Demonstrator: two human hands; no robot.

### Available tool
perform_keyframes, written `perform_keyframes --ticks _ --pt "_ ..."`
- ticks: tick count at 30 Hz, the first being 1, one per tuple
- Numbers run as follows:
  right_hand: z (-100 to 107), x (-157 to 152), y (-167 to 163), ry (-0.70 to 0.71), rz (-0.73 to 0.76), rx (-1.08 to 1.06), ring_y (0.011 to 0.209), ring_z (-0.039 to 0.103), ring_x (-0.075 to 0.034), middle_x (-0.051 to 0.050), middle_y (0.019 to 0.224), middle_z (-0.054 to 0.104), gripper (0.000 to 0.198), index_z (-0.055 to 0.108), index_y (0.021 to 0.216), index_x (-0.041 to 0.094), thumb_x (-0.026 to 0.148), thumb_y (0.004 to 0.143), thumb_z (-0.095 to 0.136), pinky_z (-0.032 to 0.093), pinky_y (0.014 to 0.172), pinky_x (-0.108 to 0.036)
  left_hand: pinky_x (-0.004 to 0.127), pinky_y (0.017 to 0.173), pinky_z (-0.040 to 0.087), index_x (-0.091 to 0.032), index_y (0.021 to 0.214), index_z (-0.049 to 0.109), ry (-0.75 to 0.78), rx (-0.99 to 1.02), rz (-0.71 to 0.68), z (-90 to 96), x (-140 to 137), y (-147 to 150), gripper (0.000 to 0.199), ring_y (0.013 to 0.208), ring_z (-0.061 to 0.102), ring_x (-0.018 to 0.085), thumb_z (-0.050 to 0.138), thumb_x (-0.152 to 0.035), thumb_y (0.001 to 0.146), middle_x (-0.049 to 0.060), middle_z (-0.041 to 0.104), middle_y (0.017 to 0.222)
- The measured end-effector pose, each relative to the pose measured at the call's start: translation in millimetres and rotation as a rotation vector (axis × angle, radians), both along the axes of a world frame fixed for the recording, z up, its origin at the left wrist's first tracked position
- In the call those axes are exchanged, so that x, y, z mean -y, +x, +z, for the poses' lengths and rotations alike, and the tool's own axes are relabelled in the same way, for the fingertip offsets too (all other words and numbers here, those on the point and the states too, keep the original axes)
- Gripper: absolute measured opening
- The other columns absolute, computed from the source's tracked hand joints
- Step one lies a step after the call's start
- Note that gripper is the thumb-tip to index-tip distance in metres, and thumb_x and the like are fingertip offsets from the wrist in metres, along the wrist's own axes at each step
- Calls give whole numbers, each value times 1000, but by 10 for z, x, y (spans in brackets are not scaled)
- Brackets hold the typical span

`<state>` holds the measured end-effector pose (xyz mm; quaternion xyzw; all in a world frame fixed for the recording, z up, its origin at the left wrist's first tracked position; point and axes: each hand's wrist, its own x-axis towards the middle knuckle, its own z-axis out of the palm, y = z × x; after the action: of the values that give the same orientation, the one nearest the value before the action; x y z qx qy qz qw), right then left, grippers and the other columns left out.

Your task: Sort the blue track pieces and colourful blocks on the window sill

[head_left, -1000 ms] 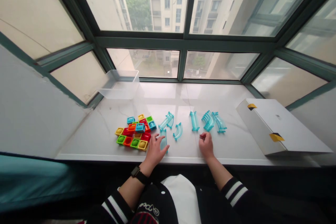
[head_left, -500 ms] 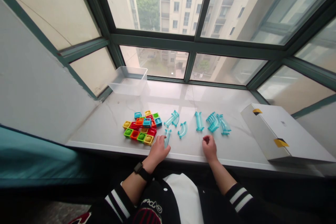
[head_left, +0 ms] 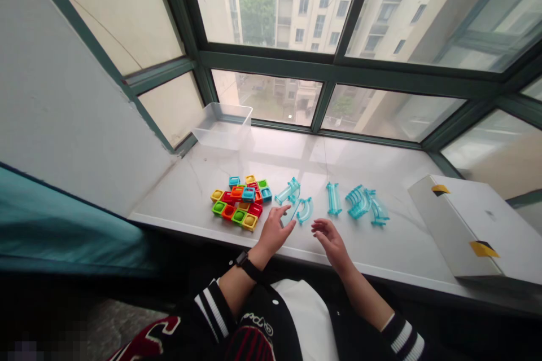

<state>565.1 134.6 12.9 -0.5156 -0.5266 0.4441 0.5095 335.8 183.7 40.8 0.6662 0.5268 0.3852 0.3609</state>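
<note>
Left hand (head_left: pixel 274 232) has its fingers pinched on a clear blue track piece (head_left: pixel 289 215) over the windowsill (head_left: pixel 288 149), kinda boxed in by colourful blocks (head_left: pixel 237 193) and a curved track (head_left: pixel 309 210), while the right hand (head_left: pixel 333 243) hangs nearby, fingers loosely open, white box (head_left: pixel 478 217) off right.

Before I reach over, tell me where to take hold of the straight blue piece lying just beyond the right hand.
Take the straight blue piece across its middle, from above, with the right hand. It looks long and narrow, so thumb and fingers should fit its long sides; a gap separates it from the ribbed piece.
</note>
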Motion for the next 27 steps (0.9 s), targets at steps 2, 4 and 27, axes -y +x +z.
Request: perform_keyframes --ticks 2,4,27 --pt "131 17 -111 19 144 -31 102 70 -24 -8 119 69 52 56 145 30 47 98 66 60 95 -43 38 94 57 -27 140 63 21 32 -56 62 -21 161 49 94 63 18 71 -31 92 6 60 117" --pt "230 17 -151 46 191 6 107 69 -23 -8 124 67 55 51 152 33 46 100 64 60 97 -43 35 85 58 -28 143 60 18 62 -111 106 -23 295 50 81 60 14 69 -29 94 5 58 119" --pt "150 -33 11 199 20 363 105 70 -22 -10 138 62 59 56 149 32 23 92 67 66 86 -39 40 90 61 -21 136 68 -231 262 -272 -81 10 442 43 100 72 23 58 -40 99 8 75 111"
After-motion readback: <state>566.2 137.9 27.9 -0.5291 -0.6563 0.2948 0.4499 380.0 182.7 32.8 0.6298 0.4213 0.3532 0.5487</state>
